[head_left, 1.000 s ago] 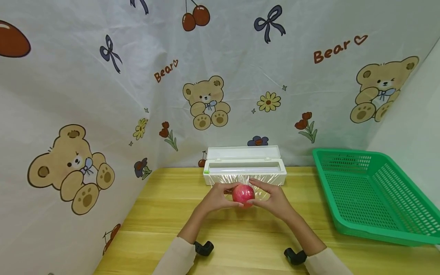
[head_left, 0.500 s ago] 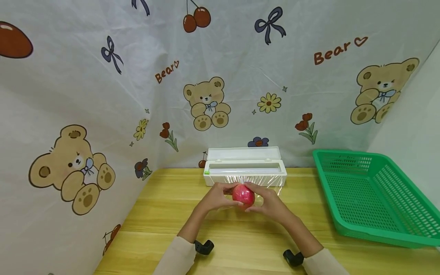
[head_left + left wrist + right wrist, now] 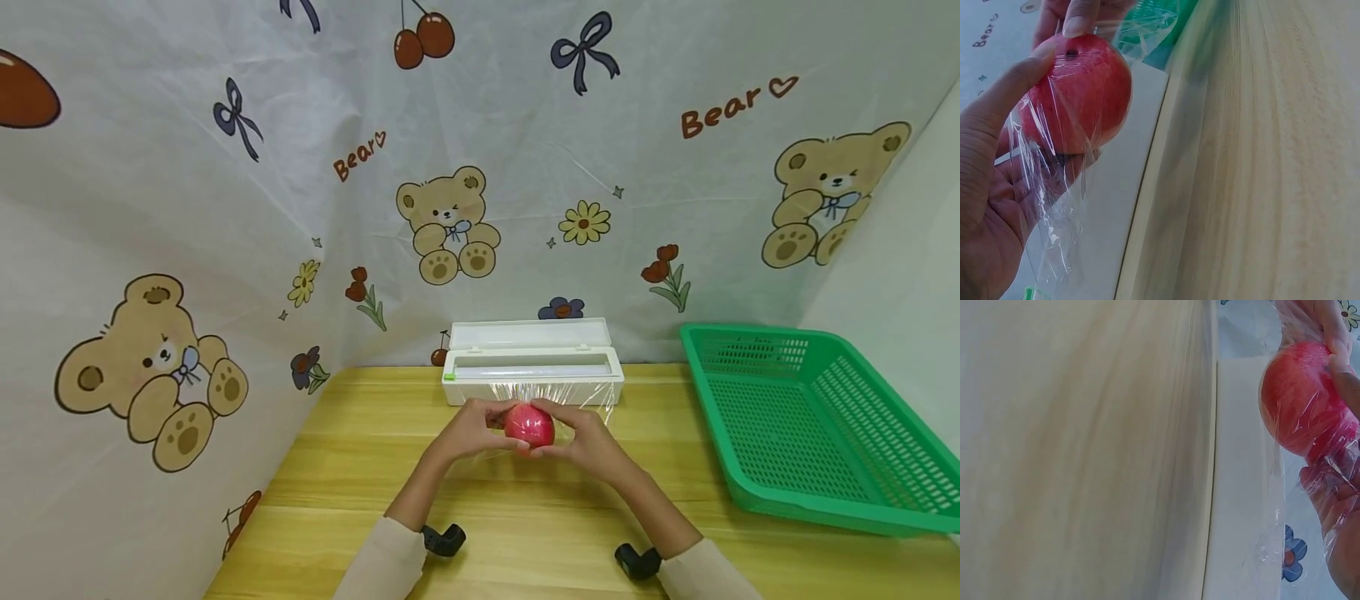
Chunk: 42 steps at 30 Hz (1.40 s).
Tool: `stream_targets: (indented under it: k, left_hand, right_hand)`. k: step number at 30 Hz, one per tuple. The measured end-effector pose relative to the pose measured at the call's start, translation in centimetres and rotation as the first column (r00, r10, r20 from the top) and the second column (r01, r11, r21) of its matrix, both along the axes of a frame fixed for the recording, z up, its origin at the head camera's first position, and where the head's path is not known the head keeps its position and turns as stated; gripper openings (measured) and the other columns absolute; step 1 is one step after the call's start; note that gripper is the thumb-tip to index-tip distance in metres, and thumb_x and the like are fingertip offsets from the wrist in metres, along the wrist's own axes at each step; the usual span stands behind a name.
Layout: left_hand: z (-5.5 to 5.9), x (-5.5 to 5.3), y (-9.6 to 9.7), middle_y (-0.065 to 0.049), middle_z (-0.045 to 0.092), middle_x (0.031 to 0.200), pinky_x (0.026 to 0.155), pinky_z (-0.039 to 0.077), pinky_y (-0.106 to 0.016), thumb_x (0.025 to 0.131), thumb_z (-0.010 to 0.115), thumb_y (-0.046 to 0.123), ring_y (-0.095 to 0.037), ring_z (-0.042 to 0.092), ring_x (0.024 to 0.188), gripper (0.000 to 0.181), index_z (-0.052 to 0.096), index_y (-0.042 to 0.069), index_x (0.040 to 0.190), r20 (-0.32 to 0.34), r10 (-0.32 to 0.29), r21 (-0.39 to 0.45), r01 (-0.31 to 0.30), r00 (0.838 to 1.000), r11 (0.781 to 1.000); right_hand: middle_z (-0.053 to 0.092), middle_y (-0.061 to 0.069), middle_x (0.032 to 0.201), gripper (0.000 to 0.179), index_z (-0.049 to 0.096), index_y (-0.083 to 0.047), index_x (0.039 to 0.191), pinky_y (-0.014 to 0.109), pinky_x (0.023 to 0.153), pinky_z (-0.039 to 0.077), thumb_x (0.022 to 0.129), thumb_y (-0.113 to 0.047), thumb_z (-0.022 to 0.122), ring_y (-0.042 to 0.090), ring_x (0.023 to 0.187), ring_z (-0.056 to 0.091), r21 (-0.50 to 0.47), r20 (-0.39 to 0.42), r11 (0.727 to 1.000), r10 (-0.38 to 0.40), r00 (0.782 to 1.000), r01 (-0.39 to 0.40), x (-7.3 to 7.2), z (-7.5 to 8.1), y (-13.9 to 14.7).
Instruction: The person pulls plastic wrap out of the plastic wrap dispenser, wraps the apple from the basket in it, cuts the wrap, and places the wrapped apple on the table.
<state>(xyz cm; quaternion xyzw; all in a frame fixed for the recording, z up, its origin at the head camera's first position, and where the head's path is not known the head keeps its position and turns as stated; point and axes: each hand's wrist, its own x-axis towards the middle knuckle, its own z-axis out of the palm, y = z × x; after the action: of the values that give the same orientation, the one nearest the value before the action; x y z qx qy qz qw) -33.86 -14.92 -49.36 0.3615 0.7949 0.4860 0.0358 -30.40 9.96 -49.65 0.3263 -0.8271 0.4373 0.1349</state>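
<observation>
A red apple (image 3: 530,426), partly covered in clear cling film (image 3: 1054,234), is held just above the table between both hands. My left hand (image 3: 472,429) grips its left side, thumb on the near side and fingers behind. From the right, my right hand (image 3: 588,442) holds the apple with fingers over the top and thumb low on the near side. Film lies over the apple and the right fingers in the right wrist view. It stretches back to a white cling film dispenser (image 3: 468,392), whose lid (image 3: 531,335) stands raised with the roll inside.
A green perforated plastic basket (image 3: 825,506) stands on the right of the wooden table (image 3: 360,467). Behind the dispenser hangs a cloth (image 3: 525,117) printed with bears and flowers, which also covers the left side. A white wall (image 3: 885,283) rises at the right.
My right fingers have drawn in from the apple's upper right onto its top, bringing film against it. The film behind is gathered narrower. My left hand stays nearly still.
</observation>
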Motion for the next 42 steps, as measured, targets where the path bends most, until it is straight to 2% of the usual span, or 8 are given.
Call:
stream_targets:
  k: [5, 11, 19, 24, 29, 35, 42]
  left_hand:
    - [-0.03, 0.09, -0.05, 0.005, 0.074, 0.113, 0.087, 0.059, -0.028, 0.083, 0.087, 0.03, -0.011, 0.072, 0.097, 0.06, 0.065, 0.017, 0.137, 0.003, -0.015, 0.004, 0.015, 1.0, 1.0]
    - [-0.1, 0.28, -0.02, 0.005, 0.074, 0.115, 0.086, 0.059, -0.028, 0.083, 0.086, 0.031, -0.01, 0.072, 0.099, 0.058, 0.066, 0.018, 0.136, 0.047, -0.013, -0.002, 0.013, 0.999, 1.0]
    - [0.01, 0.76, 0.19, 0.007, 0.074, 0.115, 0.086, 0.059, -0.028, 0.083, 0.086, 0.034, -0.009, 0.072, 0.1, 0.057, 0.067, 0.022, 0.135, 0.06, -0.016, -0.013, 0.017, 0.998, 1.0]
    - [0.31, 0.88, 0.1, 0.01, 0.073, 0.115, 0.084, 0.059, -0.026, 0.085, 0.084, 0.038, -0.007, 0.069, 0.098, 0.057, 0.067, 0.023, 0.136, 0.021, -0.016, -0.084, 0.018, 1.0, 0.996]
    - [0.57, 0.65, 0.09, 0.012, 0.07, 0.119, 0.086, 0.058, -0.025, 0.086, 0.082, 0.04, -0.007, 0.066, 0.104, 0.058, 0.064, 0.024, 0.139, -0.033, -0.038, -0.126, 0.034, 0.999, 0.991]
    - [0.57, 0.55, 0.13, 0.015, 0.069, 0.121, 0.09, 0.057, -0.024, 0.087, 0.081, 0.041, -0.005, 0.065, 0.107, 0.057, 0.063, 0.027, 0.139, -0.032, -0.057, -0.141, 0.052, 0.998, 0.989]
    - [0.58, 0.65, 0.05, 0.014, 0.069, 0.124, 0.09, 0.056, -0.024, 0.087, 0.081, 0.041, -0.004, 0.065, 0.108, 0.056, 0.065, 0.024, 0.138, -0.022, -0.052, -0.148, 0.048, 0.998, 0.988]
  right_hand:
    - [0.064, 0.011, 0.136, 0.07, 0.065, -0.01, 0.137, 0.048, 0.098, 0.053, 0.073, -0.015, 0.092, 0.034, 0.124, 0.062, -0.016, 0.049, 1.0, -0.003, 0.999, 0.003, 0.15, 0.0, -0.11]
    - [0.067, 0.01, 0.133, 0.066, 0.067, -0.009, 0.134, 0.045, 0.095, 0.055, 0.075, -0.024, 0.092, 0.031, 0.118, 0.066, -0.043, 0.114, 0.999, -0.028, 0.993, 0.033, 0.34, -0.23, -0.16]
    - [0.072, 0.005, 0.124, 0.059, 0.072, -0.012, 0.127, 0.045, 0.094, 0.056, 0.074, -0.025, 0.093, 0.026, 0.111, 0.069, -0.118, 0.227, 0.992, -0.016, 0.974, 0.044, 0.36, -0.26, -0.03]
    - [0.073, 0.008, 0.122, 0.057, 0.073, -0.009, 0.125, 0.041, 0.092, 0.058, 0.074, -0.024, 0.093, 0.024, 0.105, 0.071, -0.11, 0.244, 0.993, -0.008, 0.97, 0.036, 0.25, -0.25, 0.01]
    - [0.074, 0.007, 0.118, 0.058, 0.074, -0.009, 0.124, 0.039, 0.088, 0.06, 0.073, -0.028, 0.094, 0.021, 0.101, 0.071, -0.102, 0.268, 0.993, -0.033, 0.963, 0.062, 0.32, -0.05, 0.0]
    - [0.073, 0.01, 0.118, 0.058, 0.072, -0.005, 0.126, 0.04, 0.088, 0.06, 0.076, -0.028, 0.092, 0.023, 0.1, 0.07, -0.094, 0.294, 0.994, -0.031, 0.955, 0.061, 0.41, -0.02, 0.05]
    - [0.073, 0.012, 0.118, 0.06, 0.07, -0.003, 0.128, 0.032, 0.084, 0.061, 0.077, -0.026, 0.091, 0.023, 0.1, 0.071, -0.104, 0.343, 0.994, -0.007, 0.939, 0.045, 0.35, 0.09, 0.06]
